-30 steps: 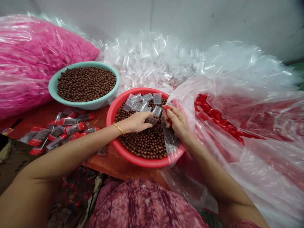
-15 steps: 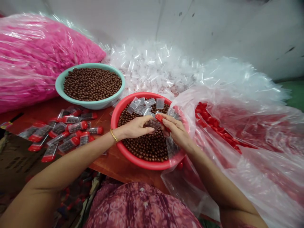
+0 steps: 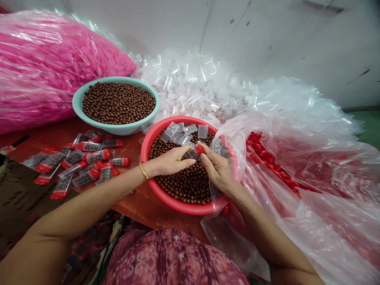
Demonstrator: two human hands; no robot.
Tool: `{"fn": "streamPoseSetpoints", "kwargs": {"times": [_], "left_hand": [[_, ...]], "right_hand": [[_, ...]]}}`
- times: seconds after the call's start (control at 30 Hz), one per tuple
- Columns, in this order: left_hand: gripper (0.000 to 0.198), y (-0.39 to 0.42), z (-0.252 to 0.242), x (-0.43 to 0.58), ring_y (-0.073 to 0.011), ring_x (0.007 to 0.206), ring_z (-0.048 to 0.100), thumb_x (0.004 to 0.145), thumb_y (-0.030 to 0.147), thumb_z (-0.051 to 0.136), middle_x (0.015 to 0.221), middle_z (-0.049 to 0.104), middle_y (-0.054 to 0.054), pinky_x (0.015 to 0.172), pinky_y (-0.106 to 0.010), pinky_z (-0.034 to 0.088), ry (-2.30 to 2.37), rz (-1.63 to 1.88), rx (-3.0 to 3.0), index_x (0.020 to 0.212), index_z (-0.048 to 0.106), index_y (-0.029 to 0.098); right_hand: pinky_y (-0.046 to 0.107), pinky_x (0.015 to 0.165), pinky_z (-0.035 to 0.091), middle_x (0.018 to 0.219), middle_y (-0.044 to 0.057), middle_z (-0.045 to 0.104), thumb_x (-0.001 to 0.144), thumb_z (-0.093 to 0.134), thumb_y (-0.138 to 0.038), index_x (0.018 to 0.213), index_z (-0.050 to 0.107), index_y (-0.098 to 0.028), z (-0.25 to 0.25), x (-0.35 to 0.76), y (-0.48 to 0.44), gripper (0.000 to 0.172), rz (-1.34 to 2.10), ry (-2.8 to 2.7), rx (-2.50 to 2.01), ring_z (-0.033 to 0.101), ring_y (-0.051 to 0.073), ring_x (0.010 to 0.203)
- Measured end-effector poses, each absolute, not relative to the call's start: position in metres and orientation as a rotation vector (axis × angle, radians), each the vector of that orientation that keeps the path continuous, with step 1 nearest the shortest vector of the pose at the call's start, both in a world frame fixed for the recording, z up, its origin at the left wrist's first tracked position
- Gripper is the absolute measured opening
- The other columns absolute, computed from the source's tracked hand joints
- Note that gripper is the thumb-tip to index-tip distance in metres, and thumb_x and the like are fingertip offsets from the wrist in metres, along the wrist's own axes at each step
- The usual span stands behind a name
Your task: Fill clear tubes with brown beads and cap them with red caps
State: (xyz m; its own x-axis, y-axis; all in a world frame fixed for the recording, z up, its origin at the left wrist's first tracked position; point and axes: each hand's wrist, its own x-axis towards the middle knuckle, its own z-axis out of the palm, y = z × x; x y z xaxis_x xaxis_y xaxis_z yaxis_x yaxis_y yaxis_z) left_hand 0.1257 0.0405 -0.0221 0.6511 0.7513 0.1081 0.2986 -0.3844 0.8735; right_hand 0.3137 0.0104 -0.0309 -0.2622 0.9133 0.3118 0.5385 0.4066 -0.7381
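Note:
My left hand (image 3: 173, 160), with a gold bangle (image 3: 143, 171) on its wrist, pinches a small clear plastic packet (image 3: 191, 153) holding brown balls. My right hand (image 3: 216, 170) grips a red cap (image 3: 200, 149) right against that packet, and the two hands nearly touch. Both hands are over a red plastic basin (image 3: 146, 158) filled with chocolate-brown balls (image 3: 182, 184). Several small clear packets (image 3: 178, 136) lie on the balls near the far rim. A loose sheet of clear plastic (image 3: 216, 190) hangs below my right hand.
A teal bowl (image 3: 77, 107) of brown balls stands beyond the basin. Filled red-capped packets (image 3: 95, 156) lie on a reddish wooden table (image 3: 142, 208). Large plastic bags of pink items (image 3: 50, 67), clear packets (image 3: 190, 87) and red caps (image 3: 276, 166) surround the work area. A white wall (image 3: 267, 39) stands behind.
My hands have drawn closer together over the basin, bringing the red cap against the packet. The whole view has shifted slightly with my head.

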Motion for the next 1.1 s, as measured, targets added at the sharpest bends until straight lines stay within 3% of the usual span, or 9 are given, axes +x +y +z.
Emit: {"fn": "streamPoseSetpoints", "kwargs": {"times": [0.13,0.43,0.53,0.63,0.7,0.83,0.93,1.0,1.1], "left_hand": [[0.030,0.039,-0.025,0.128,-0.0211,0.093,0.060,0.077,0.029,0.058,0.097,0.066,-0.007,0.085,-0.035,0.048,0.871,0.664,2.015,0.102,0.055,0.013],[0.023,0.036,-0.023,0.131,-0.0162,0.074,0.058,0.074,0.027,0.057,0.083,0.066,-0.003,0.070,-0.028,0.047,0.962,0.682,2.003,0.092,0.059,0.012],[0.026,0.037,-0.023,0.131,-0.0159,0.076,0.058,0.072,0.027,0.058,0.086,0.066,-0.003,0.072,-0.028,0.046,0.980,0.713,1.961,0.094,0.059,0.012],[0.023,0.039,-0.021,0.133,-0.0139,0.071,0.057,0.069,0.023,0.057,0.078,0.064,0.000,0.067,-0.025,0.045,0.968,0.662,1.959,0.090,0.061,0.013],[0.016,0.040,-0.018,0.135,-0.0121,0.062,0.053,0.067,0.022,0.057,0.067,0.058,0.003,0.058,-0.023,0.041,0.980,0.582,2.017,0.081,0.060,0.014],[0.011,0.036,-0.015,0.138,-0.0118,0.053,0.049,0.065,0.023,0.059,0.060,0.056,0.002,0.051,-0.023,0.037,1.004,0.388,2.229,0.073,0.059,0.014],[0.016,0.032,-0.016,0.137,-0.0153,0.057,0.056,0.068,0.025,0.059,0.066,0.062,-0.002,0.056,-0.025,0.043,1.006,0.295,2.396,0.079,0.061,0.014],[0.020,0.029,-0.017,0.136,-0.0184,0.063,0.061,0.070,0.026,0.058,0.071,0.066,-0.004,0.059,-0.026,0.046,1.003,0.242,2.498,0.085,0.061,0.013],[0.021,0.027,-0.019,0.137,-0.0205,0.067,0.064,0.071,0.025,0.057,0.072,0.067,-0.006,0.060,-0.027,0.047,1.007,0.173,2.609,0.089,0.061,0.013]], "right_hand": [[0.038,0.090,0.052,0.115,0.004,0.069,0.092,0.043,-0.036,0.125,0.061,-0.022,-0.028,0.311,0.012,0.041,0.742,-1.971,-1.215,0.066,0.022,0.101],[0.038,0.088,0.052,0.112,0.005,0.070,0.091,0.041,-0.044,0.126,0.060,-0.022,-0.030,0.302,0.008,0.046,0.801,-1.972,-1.205,0.066,0.023,0.099],[0.037,0.079,0.052,0.087,0.004,0.072,0.091,0.035,-0.055,0.119,0.065,-0.021,-0.024,0.306,0.013,0.054,0.830,-2.011,-1.228,0.066,0.022,0.086],[0.031,0.059,0.047,0.051,0.001,0.055,0.088,0.027,-0.067,0.098,0.074,-0.016,-0.019,0.311,0.024,0.069,0.825,-1.935,-1.324,0.056,0.016,0.055],[0.028,0.051,0.040,0.045,-0.001,0.043,0.086,0.024,-0.071,0.086,0.074,-0.014,-0.018,0.307,0.031,0.075,0.835,-1.768,-1.351,0.046,0.013,0.046],[0.028,0.055,0.044,0.063,0.001,0.052,0.085,0.017,-0.073,0.108,0.066,-0.015,-0.024,0.286,0.039,0.079,1.056,-1.493,-1.268,0.048,0.013,0.054],[0.036,0.084,0.049,0.100,0.007,0.061,0.087,0.010,-0.069,0.137,0.045,-0.019,-0.030,0.276,0.040,0.080,1.250,-1.515,-1.244,0.058,0.017,0.085],[0.041,0.102,0.039,0.119,0.009,0.057,0.089,0.010,-0.067,0.146,0.033,-0.019,-0.033,0.275,0.038,0.078,1.309,-1.606,-1.266,0.055,0.019,0.105],[0.044,0.112,0.026,0.130,0.010,0.051,0.088,0.018,-0.068,0.146,0.032,-0.018,-0.033,0.275,0.033,0.078,1.237,-1.719,-1.248,0.046,0.021,0.121]]}}
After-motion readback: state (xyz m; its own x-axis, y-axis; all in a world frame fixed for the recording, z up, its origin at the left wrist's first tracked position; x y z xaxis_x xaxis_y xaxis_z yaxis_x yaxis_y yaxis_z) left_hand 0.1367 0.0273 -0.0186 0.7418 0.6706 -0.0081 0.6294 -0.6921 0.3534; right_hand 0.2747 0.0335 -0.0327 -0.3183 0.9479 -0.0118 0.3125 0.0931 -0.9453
